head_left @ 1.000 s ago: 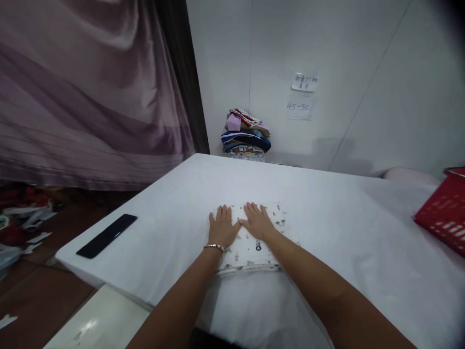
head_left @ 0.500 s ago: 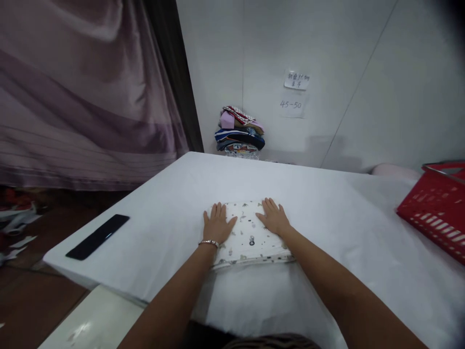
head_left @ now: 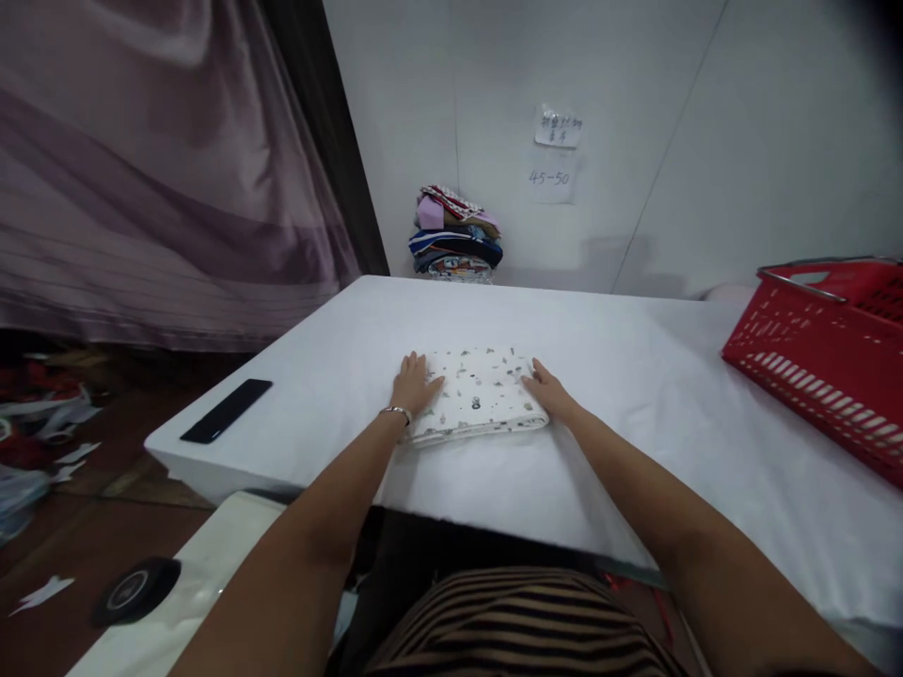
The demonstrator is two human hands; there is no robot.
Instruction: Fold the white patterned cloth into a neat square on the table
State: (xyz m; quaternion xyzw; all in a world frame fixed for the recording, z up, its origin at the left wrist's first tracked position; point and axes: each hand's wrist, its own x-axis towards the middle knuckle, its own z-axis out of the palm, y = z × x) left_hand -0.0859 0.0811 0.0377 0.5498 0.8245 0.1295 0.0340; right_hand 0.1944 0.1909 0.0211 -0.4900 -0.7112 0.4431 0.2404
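Note:
A folded white cloth with small dark and beige prints (head_left: 480,390) lies flat on the white-covered table (head_left: 339,357). Its layered fold edge faces me. On the cloth's left edge rests my left hand (head_left: 415,384), fingers stretched forward and thumb out over the fabric, a bracelet on the wrist. My right hand (head_left: 550,387) sits at the cloth's right edge, thumb and fingers apart against its side. Neither hand visibly grasps the fabric; the undersides of the fingers are hidden.
At the right stands a red plastic basket (head_left: 811,343) with a metal handle. A dark flat slab (head_left: 227,411) lies near the table's left edge. A pile of folded fabrics (head_left: 455,235) sits against the wall beyond the far edge. A purple curtain (head_left: 169,169) hangs at left.
My hands have shifted from lying on top of the cloth outward to its left and right edges. The view has tilted down and turned, showing more of the basket and my striped clothing.

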